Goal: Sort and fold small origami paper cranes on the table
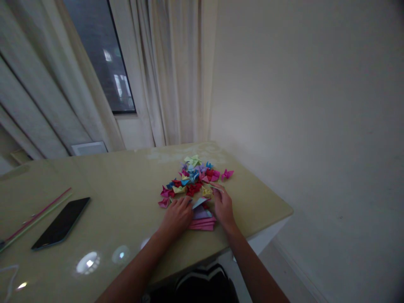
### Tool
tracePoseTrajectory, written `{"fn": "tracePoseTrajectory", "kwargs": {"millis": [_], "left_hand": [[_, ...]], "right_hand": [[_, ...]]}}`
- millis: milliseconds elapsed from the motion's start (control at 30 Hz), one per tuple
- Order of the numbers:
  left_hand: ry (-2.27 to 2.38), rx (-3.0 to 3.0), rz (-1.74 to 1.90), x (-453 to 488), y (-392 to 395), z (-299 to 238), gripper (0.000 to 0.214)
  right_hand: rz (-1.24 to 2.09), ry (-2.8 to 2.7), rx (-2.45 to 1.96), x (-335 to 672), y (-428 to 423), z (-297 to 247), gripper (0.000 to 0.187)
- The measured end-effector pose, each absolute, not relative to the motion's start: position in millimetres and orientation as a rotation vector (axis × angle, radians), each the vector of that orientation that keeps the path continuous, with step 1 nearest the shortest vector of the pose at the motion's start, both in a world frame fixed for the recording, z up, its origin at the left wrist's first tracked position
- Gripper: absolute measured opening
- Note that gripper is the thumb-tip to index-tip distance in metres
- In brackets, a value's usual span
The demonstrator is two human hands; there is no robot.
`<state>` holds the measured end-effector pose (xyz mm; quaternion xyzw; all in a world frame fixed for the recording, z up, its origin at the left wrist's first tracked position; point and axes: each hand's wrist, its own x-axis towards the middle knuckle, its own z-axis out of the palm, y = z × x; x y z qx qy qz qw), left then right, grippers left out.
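Observation:
My left hand (178, 215) rests low over the table with its fingers curled at the edge of a light blue piece of paper (199, 203), which tilts up from the stack. Beneath and beside it lies a stack of pink and lilac folded paper (202, 224). To the right, my right hand (223, 205) has its fingertips pinched on a thin pale strip (210, 184), too small to make out well. Just beyond both hands spreads a pile of colourful origami pieces (193, 176), in red, pink, blue, yellow and pale green.
A dark phone (61, 223) lies on the glossy cream table (126, 181) at the left, beside a pink and a green thin stick (38, 219). The table's right edge runs close to a pale wall (309, 105). Curtains (176, 71) and a window stand behind.

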<state>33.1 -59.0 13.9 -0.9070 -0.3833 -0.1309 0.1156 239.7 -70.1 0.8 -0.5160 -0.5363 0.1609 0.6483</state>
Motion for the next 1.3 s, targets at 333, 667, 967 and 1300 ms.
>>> {"fn": "tracePoseTrajectory", "kwargs": {"millis": [333, 667, 967, 1300], "left_hand": [[-1.141, -2.616, -0.348, 31.0, -53.9, 12.5, 0.024], [-0.929, -2.770, -0.503, 19.8, -58.6, 27.9, 0.038], [-1.171, -2.772, -0.303, 30.7, -63.6, 25.5, 0.038], [-1.210, -2.751, -0.362, 26.8, -61.1, 19.4, 0.055]], "right_hand": [[0.327, -1.164, -1.161, 236.8, -80.7, 10.4, 0.035], [0.166, -1.050, -1.127, 239.8, -85.1, 16.0, 0.032], [0.150, -1.074, -1.129, 239.9, -85.6, 16.0, 0.031], [0.199, -1.088, -1.129, 239.3, -86.4, 14.6, 0.030]]}}
